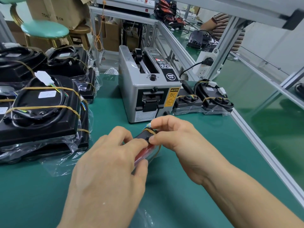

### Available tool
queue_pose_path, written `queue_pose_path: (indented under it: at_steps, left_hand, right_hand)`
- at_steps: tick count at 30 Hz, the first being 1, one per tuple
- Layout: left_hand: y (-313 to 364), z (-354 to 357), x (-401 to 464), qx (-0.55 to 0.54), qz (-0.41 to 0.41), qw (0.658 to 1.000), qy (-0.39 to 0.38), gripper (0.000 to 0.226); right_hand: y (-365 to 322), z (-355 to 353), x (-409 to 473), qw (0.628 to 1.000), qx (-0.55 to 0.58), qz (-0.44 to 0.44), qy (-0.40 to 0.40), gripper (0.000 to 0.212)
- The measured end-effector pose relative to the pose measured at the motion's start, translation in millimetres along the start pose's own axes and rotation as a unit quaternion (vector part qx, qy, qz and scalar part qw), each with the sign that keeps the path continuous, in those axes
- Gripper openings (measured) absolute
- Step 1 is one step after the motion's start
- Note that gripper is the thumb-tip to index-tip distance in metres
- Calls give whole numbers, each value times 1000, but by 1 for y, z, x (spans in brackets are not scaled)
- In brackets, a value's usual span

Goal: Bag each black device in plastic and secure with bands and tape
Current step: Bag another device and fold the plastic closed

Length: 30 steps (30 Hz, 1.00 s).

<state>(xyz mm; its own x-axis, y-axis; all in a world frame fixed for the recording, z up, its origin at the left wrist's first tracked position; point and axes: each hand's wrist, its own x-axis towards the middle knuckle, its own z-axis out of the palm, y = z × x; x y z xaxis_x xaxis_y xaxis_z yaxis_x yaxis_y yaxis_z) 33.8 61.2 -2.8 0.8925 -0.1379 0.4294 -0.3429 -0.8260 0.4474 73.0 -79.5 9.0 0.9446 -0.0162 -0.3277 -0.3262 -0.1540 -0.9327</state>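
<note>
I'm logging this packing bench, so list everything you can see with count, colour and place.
Bagged devices: at least four, black, banded, stacked at left.
Tape dispenser: one, grey, centre of the mat.
Bagged devices beside dispenser: two, black, right of it.
Mat: one, green, covers the bench.
Stool: one, teal seat, far left.
Cardboard boxes: several, brown, behind the stool.
Held device: one, black and red, banded, centre.
Left hand: grips held device.
Right hand: pinches held device.

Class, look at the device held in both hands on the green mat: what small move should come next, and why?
Probably seat the rubber band fully around the device. Both the left hand and right hand pinch it, and the band looks only partly settled.
</note>
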Motion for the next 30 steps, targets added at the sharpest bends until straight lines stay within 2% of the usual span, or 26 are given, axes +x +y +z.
queue_pose_path:
  at_steps: [4, 8, 10, 14, 19, 21, 24, 26, 30]
  left_hand:
    - [-3, -1, 0, -4, -5, 1000, 3, 39]
    - [-3, 0, 0, -1, 12, 1000, 24, 23]
    - [-4, 1, 0, -5, 12, 1000, 26, 27]
    - [-2, 3, -2, -8, 13, 1000, 19, 29]
    - [-10, 1, -4, -33, 5, 999, 7, 27]
    - [-14, -2, -4, -61, -9, 998, -5, 35]
    - [-18, -6, -3, -93, -36, 994, -47, 41]
    - [-19, -8, -2, -132, -53, 987, -76, 46]
    - [-23, -12, 3, -217, -58, 971, -87, 48]
  right_hand:
    - [4, -9, 6, 999, 9, -9, 40, 29]
    - [9, -11, 3, 999, 7, -52, 1, 13]
    - [9, -9, 2, 995, -40, -91, -13, 5]
    - [9, -5, 6, 984, -125, -130, -2, 11]
    - [6, -25, 11, 982, -88, -167, -20, 10]
    - [0, -34, 10, 963, -146, -219, -65, 13]
    - [-4, -36, 10, 906, -291, -274, -137, 32]
    - [-5, -33, 10, 893, -308, -289, -159, 31]
    - [-8, -35, 11, 879, -315, -319, -163, 37]
